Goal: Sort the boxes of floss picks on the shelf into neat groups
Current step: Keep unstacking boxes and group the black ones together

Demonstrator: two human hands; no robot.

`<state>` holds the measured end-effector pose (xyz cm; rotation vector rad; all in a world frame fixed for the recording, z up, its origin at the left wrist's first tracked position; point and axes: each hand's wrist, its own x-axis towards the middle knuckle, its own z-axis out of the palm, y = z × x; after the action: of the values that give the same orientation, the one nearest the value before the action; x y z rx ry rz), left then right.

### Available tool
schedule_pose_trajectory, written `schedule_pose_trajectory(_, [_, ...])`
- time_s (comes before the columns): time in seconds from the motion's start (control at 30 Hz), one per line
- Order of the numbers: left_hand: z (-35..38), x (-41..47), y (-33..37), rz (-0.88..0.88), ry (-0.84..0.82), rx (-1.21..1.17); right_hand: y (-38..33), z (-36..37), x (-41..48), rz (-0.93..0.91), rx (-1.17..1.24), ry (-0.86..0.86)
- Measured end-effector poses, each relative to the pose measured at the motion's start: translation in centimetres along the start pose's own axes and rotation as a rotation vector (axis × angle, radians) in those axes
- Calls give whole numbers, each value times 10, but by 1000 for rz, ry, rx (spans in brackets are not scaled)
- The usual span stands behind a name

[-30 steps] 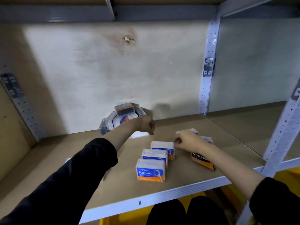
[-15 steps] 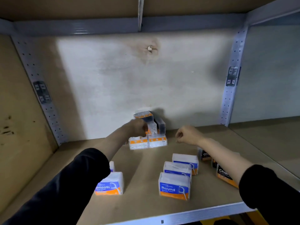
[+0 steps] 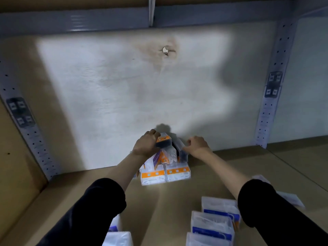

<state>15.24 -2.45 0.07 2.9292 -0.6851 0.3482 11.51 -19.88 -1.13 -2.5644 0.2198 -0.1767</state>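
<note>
Rearward, left hand [image 3: 145, 145] grips the top box [image 3: 164, 141].

Flat tan fibreboard shelf [image 3: 168, 201], framed by grey perforated metal uprights [image 3: 271, 103]. At the back, near the pale wall [image 3: 124, 86]: two white boxes with orange bands [image 3: 152, 176], side by side, touching. Front right: row of clear boxes with blue labels [image 3: 212, 226]. Front left: plain white box [image 3: 118, 238]. Far right: blurred pale pack [image 3: 291, 199], perhaps another box.

No print legible from here, purple label on a tilted box [image 3: 157, 159] in the back pile too blurred to read, blue bands on the front boxes [image 3: 212, 230] likewise smeared
</note>
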Motion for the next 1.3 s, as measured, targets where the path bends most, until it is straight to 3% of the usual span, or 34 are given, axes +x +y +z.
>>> schedule_pose_trajectory(0.4, [19,24,-11,59,-4,84,14,22,38,-10,107,-107])
schedule_pose_trajectory(0.7, [-11,30,-22,-51,-47,-170,20,13,46,-1,30,-201])
schedule_pose_trajectory(0.87, [-11,29,-23,-59,-27,-192,13,25,43,-51,-72,-138])
schedule_pose_trajectory(1.1, [-23,21,-23,-82,-51,-167,21,7,33,30,47,-91])
schedule_pose_trajectory(1.3, [-42,1,-20,-89,-79,-324,21,-22,16,53,118,-110])
